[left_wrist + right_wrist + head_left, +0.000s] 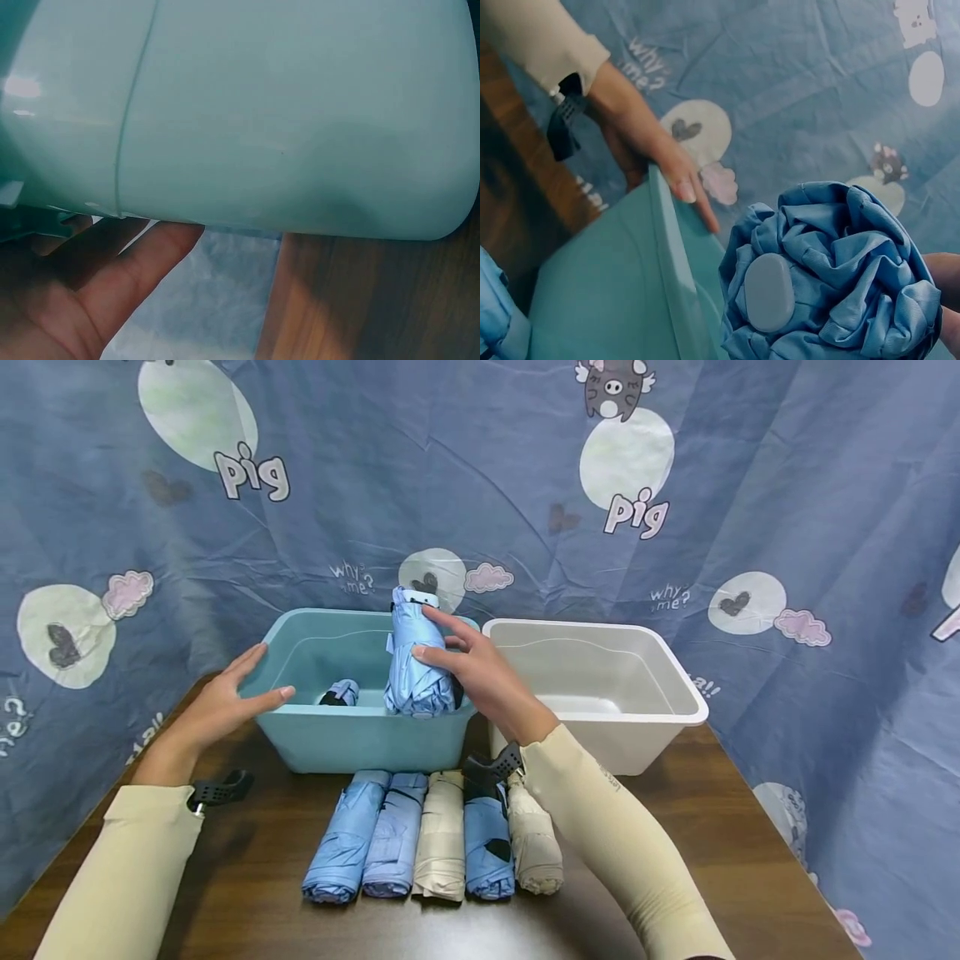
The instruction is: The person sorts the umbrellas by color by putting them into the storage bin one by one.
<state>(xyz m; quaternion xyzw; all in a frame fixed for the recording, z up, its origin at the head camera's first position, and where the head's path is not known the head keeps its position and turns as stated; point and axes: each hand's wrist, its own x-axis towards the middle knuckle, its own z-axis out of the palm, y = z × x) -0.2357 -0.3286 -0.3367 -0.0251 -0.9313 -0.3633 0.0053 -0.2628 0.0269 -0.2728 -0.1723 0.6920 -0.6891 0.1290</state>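
My right hand (487,672) grips a folded light-blue umbrella (417,652) over the right part of the teal bin (367,739). It stands nearly upright. Its bunched fabric end (840,277) and an oval grey-blue button (769,292) face the right wrist camera. At the bin's left end, my left hand (217,702) lies against the rim with fingers extended and thumb stretched toward the front corner. Seen from the left wrist, its fingers (142,274) touch the bin wall. Another blue umbrella with a black part (342,692) lies inside the bin, partly hidden by the front wall.
A white bin (600,731) stands right of the teal one. Several rolled umbrellas lie side by side in front: blue (345,839), pale blue (395,835), beige (441,839), blue with black (487,852) and beige (536,847). A patterned blue curtain (480,485) hangs behind the wooden table (255,893).
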